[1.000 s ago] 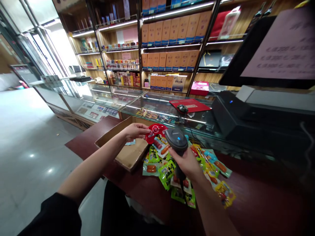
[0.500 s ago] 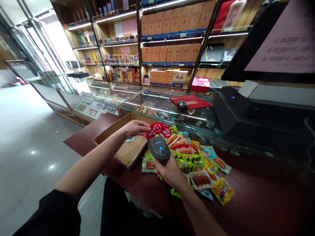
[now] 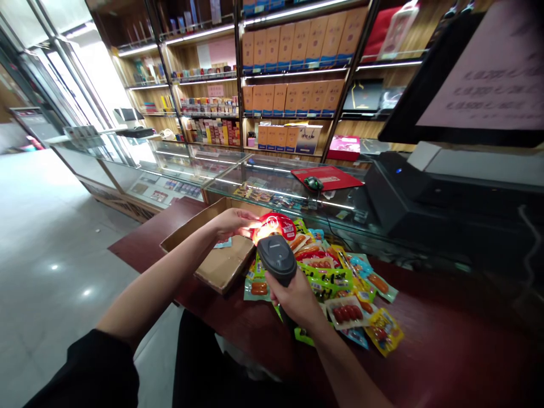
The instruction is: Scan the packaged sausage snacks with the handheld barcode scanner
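My left hand pinches the left edge of a red curved package, above the right side of an open cardboard box. My right hand is wrapped round the handle of a dark grey scanner. The scanner's head points at the red package, and a bright orange-red light falls on the package and on my left fingertips. Beneath and to the right lies a heap of packaged snacks in green, yellow, blue and clear wrappers, some with sausages showing.
Behind the dark red table runs a glass display counter with a red mat and a mouse. A black machine with a monitor stands at right. Stocked shelves line the back.
The scanner's light now shines on the red package, and the blue light on top of the scanner is gone. Both hands have hardly moved.
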{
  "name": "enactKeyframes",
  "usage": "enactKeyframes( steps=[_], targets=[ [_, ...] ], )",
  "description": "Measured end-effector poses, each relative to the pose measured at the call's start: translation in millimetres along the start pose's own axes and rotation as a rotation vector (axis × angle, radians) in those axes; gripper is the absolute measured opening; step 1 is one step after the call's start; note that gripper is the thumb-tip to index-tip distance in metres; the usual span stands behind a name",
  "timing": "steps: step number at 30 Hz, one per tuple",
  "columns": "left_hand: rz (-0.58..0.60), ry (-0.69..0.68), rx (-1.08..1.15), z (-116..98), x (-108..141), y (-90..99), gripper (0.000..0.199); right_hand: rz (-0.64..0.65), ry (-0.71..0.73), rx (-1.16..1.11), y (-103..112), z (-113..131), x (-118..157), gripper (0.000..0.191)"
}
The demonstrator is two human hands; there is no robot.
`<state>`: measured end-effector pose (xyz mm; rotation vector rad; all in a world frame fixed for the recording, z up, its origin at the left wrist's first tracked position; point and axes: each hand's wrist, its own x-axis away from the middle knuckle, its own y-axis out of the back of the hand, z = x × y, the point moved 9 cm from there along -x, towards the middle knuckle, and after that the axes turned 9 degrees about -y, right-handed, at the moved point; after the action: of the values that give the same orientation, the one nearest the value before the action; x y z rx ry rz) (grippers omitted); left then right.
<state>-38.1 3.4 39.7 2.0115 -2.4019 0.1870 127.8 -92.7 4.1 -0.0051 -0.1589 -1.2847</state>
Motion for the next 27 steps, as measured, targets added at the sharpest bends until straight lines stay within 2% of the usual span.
enactKeyframes(
  steps=[8,13,16,19,23,27],
  targets=[
    [0.006,0.01,0.004,-3.7,2.4,-5.3,0.035,0.011,-0.041,-0.013,1.0,-5.4,0.7,0.023],
    [-0.017,0.015,-0.008,-3.4,7.1,8.7,0.036,0.003,0.012,0.009,5.6,2.0,1.9,0.028],
    [-0.073,0.011,0.007,-3.4,16.1,35.0,0.036,-0.011,0.01,0.013,10.9,4.7,1.0,0.033],
    [-0.158,0.002,0.028,-4.5,30.6,72.7,0.035,0.02,0.012,0.038,9.5,4.9,-2.6,0.033],
    [-0.32,0.003,0.037,-8.2,60.2,128.3,0.035,0.048,0.037,0.072,0.6,4.3,-10.4,0.036],
    [-0.44,-0.017,0.053,-12.4,93.4,168.7,0.033,0.072,0.031,0.079,-14.3,6.2,-15.3,0.04]
  ],
)
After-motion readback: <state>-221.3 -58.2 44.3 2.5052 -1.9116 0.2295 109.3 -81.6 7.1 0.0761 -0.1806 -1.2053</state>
